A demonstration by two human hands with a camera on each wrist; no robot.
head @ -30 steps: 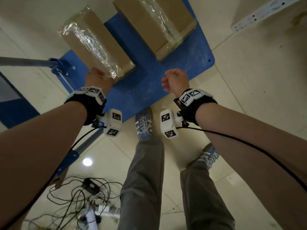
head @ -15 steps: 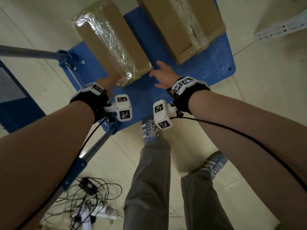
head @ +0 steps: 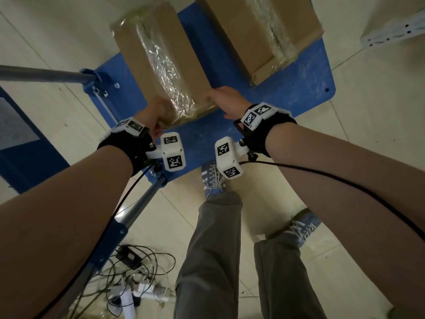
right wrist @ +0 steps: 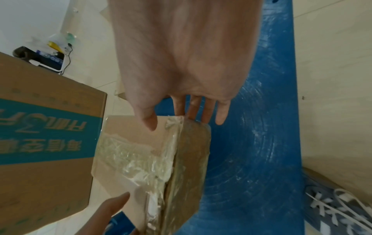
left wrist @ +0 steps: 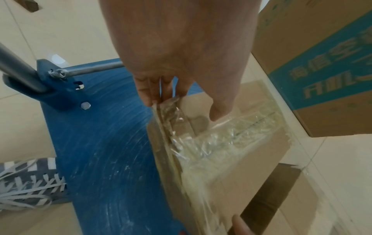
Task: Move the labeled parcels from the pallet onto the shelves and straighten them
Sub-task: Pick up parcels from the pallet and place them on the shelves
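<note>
A narrow cardboard parcel [head: 161, 58] wrapped lengthwise in clear film lies on the blue pallet deck [head: 276, 93]. My left hand [head: 153, 112] grips its near left corner; in the left wrist view the fingers [left wrist: 153, 95] lie down its side and the thumb over the top [left wrist: 221, 151]. My right hand [head: 224, 100] touches the near right corner with straight fingers [right wrist: 207, 111], thumb above the top face [right wrist: 151, 151]. A bigger parcel [head: 259, 31] with teal print [right wrist: 40, 135] lies to the right.
The cart's grey handle bar [head: 46, 74] runs off to the left. A white perforated shelf upright [head: 391, 31] is at the top right. Loose cables [head: 128, 272] lie on the tiled floor by my feet [head: 212, 178].
My right hand opened from a loose fist and moved forward to the parcel's near right corner. The left hand stayed at the left corner. My head moved closer to the pallet.
</note>
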